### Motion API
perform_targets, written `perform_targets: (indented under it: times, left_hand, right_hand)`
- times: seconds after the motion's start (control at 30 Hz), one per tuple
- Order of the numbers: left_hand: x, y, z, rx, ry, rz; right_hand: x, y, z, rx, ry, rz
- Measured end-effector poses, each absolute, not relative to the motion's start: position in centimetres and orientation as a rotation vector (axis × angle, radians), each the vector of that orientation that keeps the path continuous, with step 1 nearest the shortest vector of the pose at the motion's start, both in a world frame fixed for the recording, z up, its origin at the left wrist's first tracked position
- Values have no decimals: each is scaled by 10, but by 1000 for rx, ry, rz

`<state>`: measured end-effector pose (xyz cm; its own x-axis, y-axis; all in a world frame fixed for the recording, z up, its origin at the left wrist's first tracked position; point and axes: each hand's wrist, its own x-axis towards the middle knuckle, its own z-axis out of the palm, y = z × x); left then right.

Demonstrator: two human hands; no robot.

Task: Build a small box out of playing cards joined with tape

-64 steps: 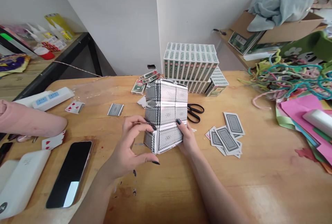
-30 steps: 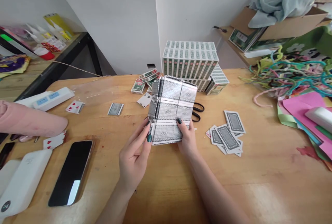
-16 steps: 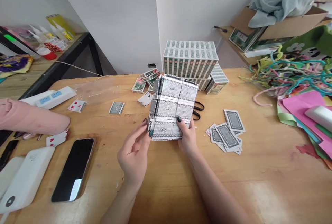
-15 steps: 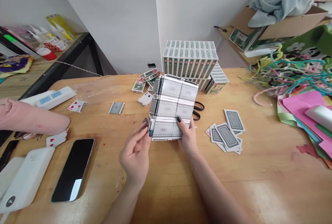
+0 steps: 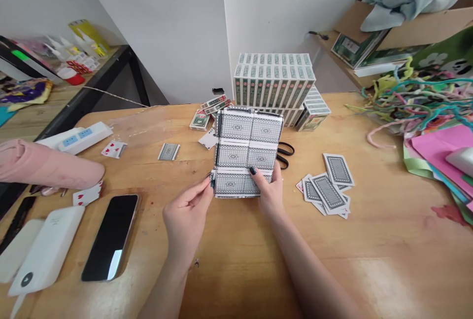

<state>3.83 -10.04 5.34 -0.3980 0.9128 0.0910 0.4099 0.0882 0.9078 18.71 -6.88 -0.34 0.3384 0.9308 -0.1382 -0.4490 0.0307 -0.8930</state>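
Observation:
My right hand (image 5: 270, 188) grips a flat piece made of joined playing cards (image 5: 238, 154) from its lower right, thumb on the front and fingers behind. Grey patterned card backs cover its face, with a folded edge along the left side. At the lower left corner, my left hand (image 5: 190, 203) pinches that edge between thumb and fingertips. Scissors (image 5: 285, 155) lie partly hidden behind the right side of the card piece. Loose playing cards (image 5: 328, 193) lie face down to the right, and a small folded card (image 5: 169, 151) rests to the left.
Stacked card boxes (image 5: 273, 85) stand at the back of the table, with more card packs (image 5: 201, 119) beside them. To the left are a phone (image 5: 111, 237), a white power bank (image 5: 48, 250), a pink roll (image 5: 51, 163) and a power strip (image 5: 86, 137). Pipe cleaners (image 5: 417, 97) lie right.
The card piece has turned to face me more squarely, so its folded left side shows less. My left hand has shifted slightly left and its fingers have drawn closer together.

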Motion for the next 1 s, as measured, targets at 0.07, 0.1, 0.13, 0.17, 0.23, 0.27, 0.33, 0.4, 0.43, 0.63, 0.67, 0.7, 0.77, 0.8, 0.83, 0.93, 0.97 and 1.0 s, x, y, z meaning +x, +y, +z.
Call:
perform_targets:
  times: [0.07, 0.1, 0.13, 0.17, 0.23, 0.27, 0.33, 0.4, 0.43, 0.63, 0.67, 0.7, 0.77, 0.8, 0.83, 0.93, 0.97, 1.0]
  left_hand:
    - [40, -99, 50, 1366, 1945, 1297]
    - [41, -99, 47, 1423, 1978, 1308]
    - [42, -99, 45, 1496, 1999, 1315]
    - [42, -99, 42, 1581, 2008, 1308]
    - [39, -98, 39, 1758, 1996, 1220]
    - [36, -98, 39, 1838, 1977, 1138]
    - [28, -95, 42, 1998, 1929, 905]
    - [20, -90, 45, 2193, 1867, 611]
    - [16, -87, 46, 2305, 1828, 456]
    - [4, -70, 45, 2489, 1667, 224]
    - [4, -67, 45, 2456, 1638, 236]
    - [3, -65, 44, 2419, 1603, 251]
    - [2, -60, 43, 2342, 1528, 286]
    - [1, -58, 42, 2306, 1490, 301]
    - [1, -56, 42, 2274, 1460, 313]
    - [2, -59, 39, 2178, 1482, 377]
    - [3, -62, 37, 2143, 1519, 403]
    - [5, -66, 36, 2112, 1565, 426]
  right_hand:
    - [188, -71, 0, -1093, -632, 1131]
    - [188, -72, 2, -1107, -653, 1114]
    - [188, -73, 4, -1116, -670, 1097]
    - [189, -73, 5, -1118, -682, 1084]
    - [190, -75, 8, -1110, -701, 1072]
    - [191, -75, 8, -1105, -713, 1074]
    - [192, -75, 9, -1102, -742, 1078]
    - [193, -75, 8, -1110, -778, 1074]
    - [194, -75, 7, -1118, -796, 1069]
    - [197, -74, 5, -1121, -854, 1103]
    - [198, -73, 5, -1117, -860, 1111]
    - [198, -73, 6, -1113, -868, 1113]
    - [199, -73, 7, -1114, -886, 1106]
    - [199, -73, 7, -1117, -894, 1101]
    - [199, -73, 7, -1121, -898, 1097]
    - [197, -72, 4, -1143, -868, 1066]
    - [196, -72, 2, -1151, -851, 1047]
    - [195, -72, 1, -1158, -837, 1029]
